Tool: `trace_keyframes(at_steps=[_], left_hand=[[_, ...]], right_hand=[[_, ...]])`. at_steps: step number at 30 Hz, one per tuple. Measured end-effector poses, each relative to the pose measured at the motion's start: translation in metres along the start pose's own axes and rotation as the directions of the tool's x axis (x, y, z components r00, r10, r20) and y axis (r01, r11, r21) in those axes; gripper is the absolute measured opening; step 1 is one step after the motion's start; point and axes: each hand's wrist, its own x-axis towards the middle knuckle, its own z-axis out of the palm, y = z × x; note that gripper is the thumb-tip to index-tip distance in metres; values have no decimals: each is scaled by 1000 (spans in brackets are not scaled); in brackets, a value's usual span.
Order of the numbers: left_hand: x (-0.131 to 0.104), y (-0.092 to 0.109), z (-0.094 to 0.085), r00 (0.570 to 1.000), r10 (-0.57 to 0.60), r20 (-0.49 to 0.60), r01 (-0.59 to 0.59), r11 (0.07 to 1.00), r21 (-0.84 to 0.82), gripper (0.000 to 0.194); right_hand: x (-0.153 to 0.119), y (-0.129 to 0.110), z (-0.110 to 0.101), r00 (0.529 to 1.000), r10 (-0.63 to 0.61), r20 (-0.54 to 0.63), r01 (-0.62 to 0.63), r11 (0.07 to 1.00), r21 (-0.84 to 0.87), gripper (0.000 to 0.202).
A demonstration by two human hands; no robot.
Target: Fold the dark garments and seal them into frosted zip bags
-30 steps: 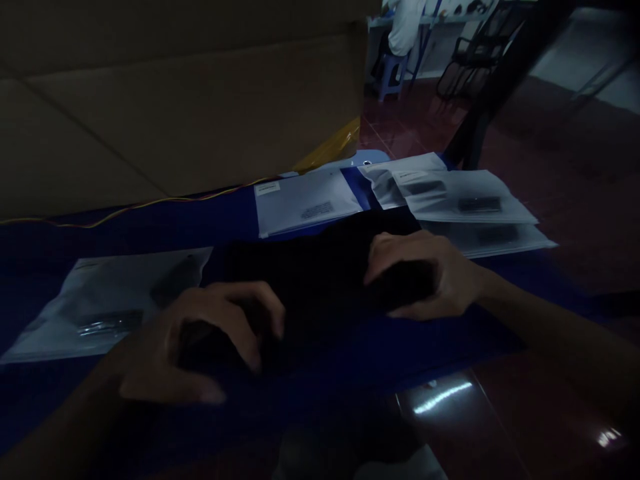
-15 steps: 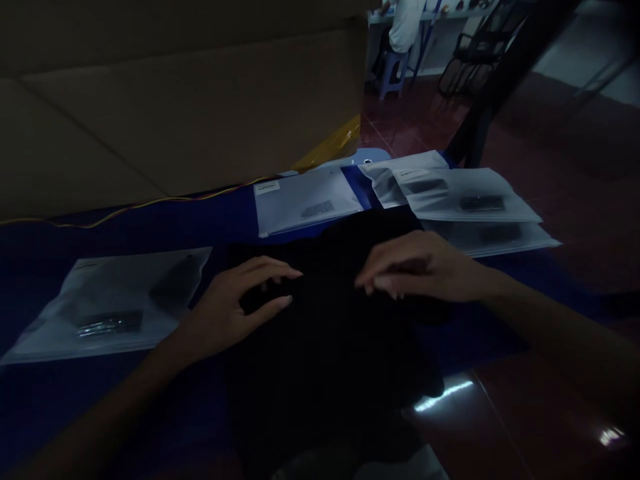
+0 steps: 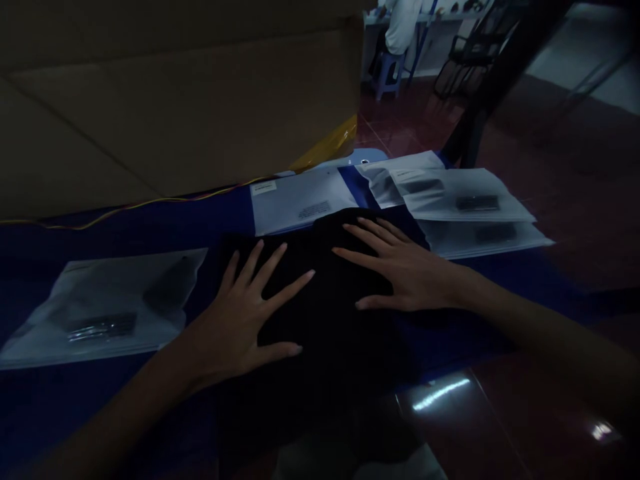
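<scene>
A black piece of cloth (image 3: pixel 330 333), probably a garment, lies spread on the blue-covered table (image 3: pixel 210 223); its outline is hard to make out in the dim light. My left hand (image 3: pixel 250 313) rests palm down on its left part, fingers spread. Flat on the upper right part lies my right hand (image 3: pixel 400 267), its fingers also spread. Neither hand grips anything. Behind the cloth is a frosted plastic bag (image 3: pixel 295 197) with a label and printed text, its lower edge partly covered by the cloth.
Frosted bags (image 3: pixel 465 193) overlap at the right; another bag (image 3: pixel 110 300) lies at the left. A large cardboard box (image 3: pixel 200 120) with yellow tape (image 3: pixel 330 143) stands behind. Thin wires (image 3: pixel 115 210) run along it. A seated person (image 3: pixel 403 27) and a black chair (image 3: pixel 470 53) are farther off.
Both hands have gone from curled fingers to flat, spread fingers on the black cloth. The cloth's near right edge has drawn back, showing more floor.
</scene>
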Motion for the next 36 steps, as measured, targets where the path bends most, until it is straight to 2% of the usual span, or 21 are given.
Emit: trace_keyframes(at_steps=[4,9,12,16,22,25,28,36], left_hand=[[-4,-11,2,997,-61,54,62,998,-9,101],[-6,-21,-1,994,-89,69,92,995,-31,103],[-6,-22,-1,992,-98,79,101,994,-41,105],[-7,-23,0,987,-132,96,135,990,-30,106],[-5,-22,-1,985,-154,78,157,987,-39,107],[-4,-21,-2,990,-121,70,124,991,-44,106],[-4,-21,-2,988,-131,78,135,990,-44,105],[-5,-23,-2,971,-210,118,216,976,-36,106]], right_hand=[[2,-1,2,1000,-25,-10,25,998,-57,90],[6,-3,3,992,27,-123,-40,993,-110,82],[6,-1,5,997,47,-56,-49,998,-42,88],[4,2,7,991,132,26,-133,991,21,94],[6,1,8,986,163,-29,-163,987,-2,88],[8,-1,8,994,96,-57,-97,995,-13,87],[8,0,8,999,30,-19,-30,1000,-1,86],[6,3,10,995,95,-11,-95,995,17,87]])
